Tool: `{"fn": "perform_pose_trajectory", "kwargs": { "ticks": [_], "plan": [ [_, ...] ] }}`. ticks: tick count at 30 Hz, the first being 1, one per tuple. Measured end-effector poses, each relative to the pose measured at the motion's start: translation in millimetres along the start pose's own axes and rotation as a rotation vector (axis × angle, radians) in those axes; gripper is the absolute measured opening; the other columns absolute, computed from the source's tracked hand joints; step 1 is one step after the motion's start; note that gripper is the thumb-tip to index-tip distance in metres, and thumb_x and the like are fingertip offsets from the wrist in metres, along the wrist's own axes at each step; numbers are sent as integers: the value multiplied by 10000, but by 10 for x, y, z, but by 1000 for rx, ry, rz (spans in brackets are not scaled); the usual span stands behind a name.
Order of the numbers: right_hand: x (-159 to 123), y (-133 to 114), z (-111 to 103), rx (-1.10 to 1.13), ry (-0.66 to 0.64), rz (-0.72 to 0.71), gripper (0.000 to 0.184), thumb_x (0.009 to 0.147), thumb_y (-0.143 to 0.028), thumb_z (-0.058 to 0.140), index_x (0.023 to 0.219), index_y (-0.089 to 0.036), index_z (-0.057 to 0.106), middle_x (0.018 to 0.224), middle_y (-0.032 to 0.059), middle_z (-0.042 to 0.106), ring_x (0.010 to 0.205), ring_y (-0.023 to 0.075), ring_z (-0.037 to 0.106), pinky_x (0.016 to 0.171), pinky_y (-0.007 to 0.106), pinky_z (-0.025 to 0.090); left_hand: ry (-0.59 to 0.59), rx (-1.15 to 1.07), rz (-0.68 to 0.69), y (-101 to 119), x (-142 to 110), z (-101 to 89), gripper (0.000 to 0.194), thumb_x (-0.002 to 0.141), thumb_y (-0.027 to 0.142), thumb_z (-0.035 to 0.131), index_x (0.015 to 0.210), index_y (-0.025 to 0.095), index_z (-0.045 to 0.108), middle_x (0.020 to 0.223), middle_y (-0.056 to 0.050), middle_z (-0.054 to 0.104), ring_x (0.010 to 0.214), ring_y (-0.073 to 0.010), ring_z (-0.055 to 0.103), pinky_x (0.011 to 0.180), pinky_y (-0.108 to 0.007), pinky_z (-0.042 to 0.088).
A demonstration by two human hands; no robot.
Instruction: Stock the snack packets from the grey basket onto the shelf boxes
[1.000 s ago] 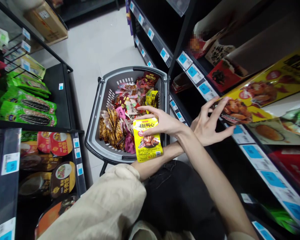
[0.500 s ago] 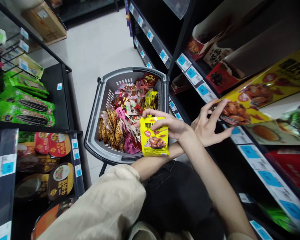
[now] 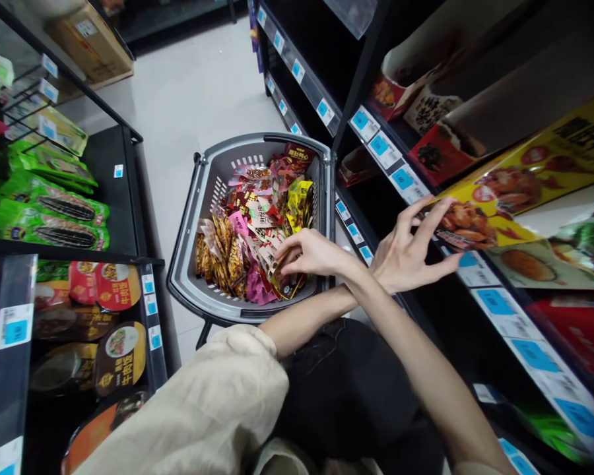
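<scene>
A dark packet with yellow edging (image 3: pixel 286 285) is inside the grey basket (image 3: pixel 179 270), at the near right end of the pile, under the right hand (image 3: pixel 314 254). The fingers and thumb of that hand are drawn together at the packet's upper part; whether they grip it or have let go cannot be told. Around it lie yellow packets (image 3: pixel 299 198), white-and-red packets in the middle, and amber-brown packets (image 3: pixel 222 247) standing on edge at the left.

The right forearm crosses over the left one. The left hand (image 3: pixel 400 257), bare of any load, spreads its fingers against the end of a yellow carton (image 3: pixel 515 188) on the right-hand shelf, whose edge carries blue-and-white price labels (image 3: pixel 403 178). A beige sleeve (image 3: pixel 218 402) covers the upper left arm.

Across the pale floor (image 3: pixel 188 72), the left-hand shelves hold green bags (image 3: pixel 62 227) above round-lidded bowls (image 3: pixel 121 359). A cardboard box (image 3: pixel 89 43) sits farther back.
</scene>
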State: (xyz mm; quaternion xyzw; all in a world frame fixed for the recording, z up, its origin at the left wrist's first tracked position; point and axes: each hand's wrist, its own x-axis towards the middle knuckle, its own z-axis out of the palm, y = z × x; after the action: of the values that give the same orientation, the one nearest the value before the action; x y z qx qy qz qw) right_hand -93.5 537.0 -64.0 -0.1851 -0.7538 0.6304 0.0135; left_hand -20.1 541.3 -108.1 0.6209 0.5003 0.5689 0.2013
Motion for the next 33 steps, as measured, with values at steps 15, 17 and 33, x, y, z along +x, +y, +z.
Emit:
{"fn": "perform_pose_trajectory", "kwargs": {
  "ticks": [15,17,33],
  "plan": [
    [-45,-26,-193,-389,736,0,241,838,-344,721,1005,-201,820,909,60,808,818,239,717,773,338,516,36,50,7,18,9,17,976,994,386,623,1664,433,-85,1623,-109,313,1374,-307,591,1081,-421,604],
    [-41,-29,-185,-379,709,1,249,840,-341,713,1010,-194,822,912,68,811,812,241,722,776,344,522,42,38,10,8,11,23,964,991,384,626,1667,432,-60,1626,-104,314,1386,-314,584,1096,-418,593],
    [-29,-13,-165,-304,680,-13,214,833,-343,729,943,-180,814,875,59,807,782,223,713,752,320,502,32,36,11,13,10,24,951,994,373,628,1675,397,-35,1639,-113,309,1433,-307,540,1135,-409,559]
  ]
}}
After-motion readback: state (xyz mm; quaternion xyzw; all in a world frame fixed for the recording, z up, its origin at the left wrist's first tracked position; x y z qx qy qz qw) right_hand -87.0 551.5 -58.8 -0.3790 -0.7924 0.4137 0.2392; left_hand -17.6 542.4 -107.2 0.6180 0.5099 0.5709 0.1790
